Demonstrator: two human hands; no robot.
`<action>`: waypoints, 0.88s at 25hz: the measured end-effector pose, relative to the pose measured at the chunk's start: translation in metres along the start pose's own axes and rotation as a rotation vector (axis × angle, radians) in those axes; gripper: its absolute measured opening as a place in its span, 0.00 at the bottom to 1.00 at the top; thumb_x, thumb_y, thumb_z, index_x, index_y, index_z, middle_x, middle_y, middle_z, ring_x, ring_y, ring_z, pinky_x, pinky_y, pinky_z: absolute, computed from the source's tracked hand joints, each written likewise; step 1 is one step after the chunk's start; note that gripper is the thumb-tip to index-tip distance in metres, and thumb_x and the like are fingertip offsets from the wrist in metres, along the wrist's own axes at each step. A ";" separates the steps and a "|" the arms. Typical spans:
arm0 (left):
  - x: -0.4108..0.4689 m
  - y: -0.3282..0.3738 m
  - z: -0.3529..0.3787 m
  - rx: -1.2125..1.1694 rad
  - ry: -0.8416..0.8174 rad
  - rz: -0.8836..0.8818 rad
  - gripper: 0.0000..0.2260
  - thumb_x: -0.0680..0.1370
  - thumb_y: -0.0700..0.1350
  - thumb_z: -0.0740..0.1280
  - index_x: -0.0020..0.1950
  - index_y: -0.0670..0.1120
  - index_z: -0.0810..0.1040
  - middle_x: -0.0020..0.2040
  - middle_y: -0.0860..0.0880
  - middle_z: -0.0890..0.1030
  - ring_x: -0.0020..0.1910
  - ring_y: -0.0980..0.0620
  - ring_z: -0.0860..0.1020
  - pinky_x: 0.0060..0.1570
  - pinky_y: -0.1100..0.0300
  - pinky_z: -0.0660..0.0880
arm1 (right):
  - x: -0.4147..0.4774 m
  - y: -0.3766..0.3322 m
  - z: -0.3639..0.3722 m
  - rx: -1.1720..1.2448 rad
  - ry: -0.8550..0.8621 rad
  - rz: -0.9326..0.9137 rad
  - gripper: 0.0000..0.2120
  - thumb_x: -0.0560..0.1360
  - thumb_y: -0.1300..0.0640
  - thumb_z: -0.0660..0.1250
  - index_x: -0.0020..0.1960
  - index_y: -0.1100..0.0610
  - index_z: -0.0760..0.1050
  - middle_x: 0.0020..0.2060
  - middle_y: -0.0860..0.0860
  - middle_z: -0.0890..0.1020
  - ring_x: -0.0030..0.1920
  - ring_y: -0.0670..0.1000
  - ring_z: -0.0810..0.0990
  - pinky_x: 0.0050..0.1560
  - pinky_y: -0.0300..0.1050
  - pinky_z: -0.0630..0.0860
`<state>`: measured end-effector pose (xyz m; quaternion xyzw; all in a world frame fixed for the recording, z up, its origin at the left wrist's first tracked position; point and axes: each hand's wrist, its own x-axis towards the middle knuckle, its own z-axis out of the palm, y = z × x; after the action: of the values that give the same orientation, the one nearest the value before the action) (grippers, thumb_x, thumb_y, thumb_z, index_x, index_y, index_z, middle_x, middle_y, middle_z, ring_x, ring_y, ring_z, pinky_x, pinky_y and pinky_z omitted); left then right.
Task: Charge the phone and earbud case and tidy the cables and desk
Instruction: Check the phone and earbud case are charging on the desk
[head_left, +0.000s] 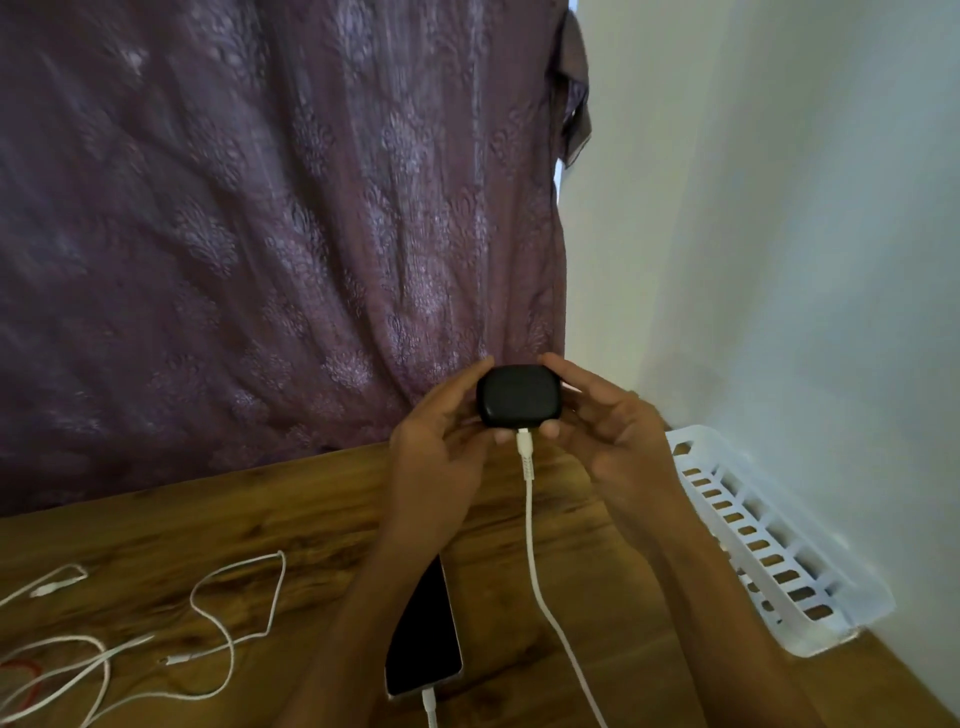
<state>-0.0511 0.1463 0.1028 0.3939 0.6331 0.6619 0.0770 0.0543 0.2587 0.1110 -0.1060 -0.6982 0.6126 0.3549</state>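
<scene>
Brown wood-grain desk (260, 519): open wood far left. White slotted plastic basket (769, 551) on right edge, against wall; contents unreadable. Dark flat phone (431, 639) near centre, cabled. Loose white cables (275, 608) near left. Black rounded earbud case (514, 397), white charging cable (530, 519) plugged in, above far edge; left hand (436, 452) and right hand (618, 452) grip it, fingers curled round.

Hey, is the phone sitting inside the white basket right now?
No, the phone lies flat on the wooden desk, a white cable plugged into its near end, apart from the white basket on the right.
</scene>
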 end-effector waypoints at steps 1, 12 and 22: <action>0.000 0.011 -0.001 -0.012 -0.008 0.028 0.27 0.70 0.30 0.69 0.58 0.59 0.72 0.57 0.47 0.79 0.56 0.56 0.79 0.55 0.65 0.76 | -0.001 -0.010 0.000 0.022 0.015 -0.033 0.25 0.70 0.74 0.66 0.59 0.50 0.72 0.54 0.48 0.81 0.57 0.46 0.79 0.52 0.34 0.77; -0.007 0.070 -0.007 -0.061 -0.026 0.198 0.27 0.71 0.30 0.68 0.60 0.57 0.71 0.60 0.48 0.78 0.55 0.57 0.79 0.54 0.64 0.76 | -0.012 -0.062 0.004 0.080 0.049 -0.214 0.25 0.70 0.73 0.65 0.60 0.49 0.72 0.50 0.39 0.83 0.57 0.44 0.79 0.53 0.37 0.77; -0.011 0.083 -0.008 -0.105 -0.017 0.219 0.27 0.70 0.30 0.68 0.59 0.57 0.73 0.60 0.51 0.78 0.56 0.54 0.79 0.55 0.60 0.77 | -0.018 -0.075 0.005 0.072 0.040 -0.249 0.25 0.71 0.73 0.64 0.60 0.49 0.71 0.51 0.42 0.81 0.54 0.40 0.80 0.48 0.31 0.76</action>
<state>-0.0159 0.1181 0.1738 0.4619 0.5501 0.6951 0.0302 0.0854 0.2271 0.1739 -0.0177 -0.6764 0.5862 0.4456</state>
